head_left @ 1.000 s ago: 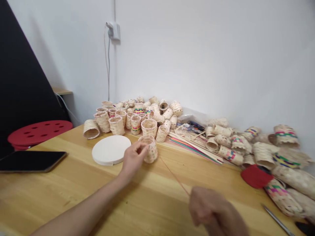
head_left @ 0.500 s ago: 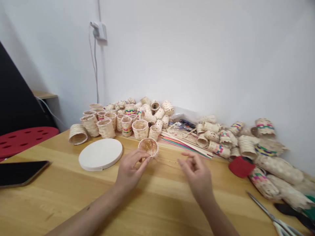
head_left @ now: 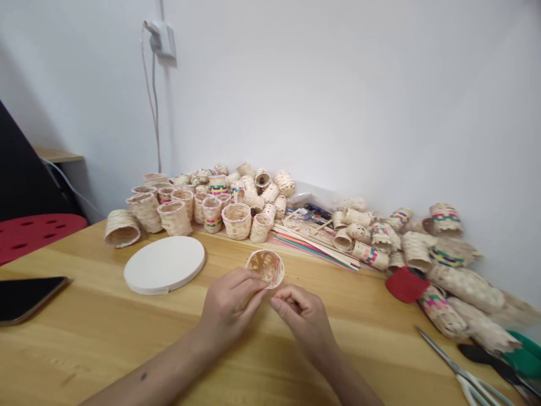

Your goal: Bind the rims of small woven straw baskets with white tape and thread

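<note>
While your left hand (head_left: 228, 313) curls firmly round the small pale woven basket (head_left: 267, 267), tilted just above the light wooden tabletop (head_left: 63, 316), keep its rim steady; your right hand (head_left: 302, 316) pinches closed beside it, though whether it grips anything cannot be told.

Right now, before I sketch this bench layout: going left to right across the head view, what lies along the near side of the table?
Black phone or tablet → round white board → left hand → small woven basket → right hand → scissors
</note>
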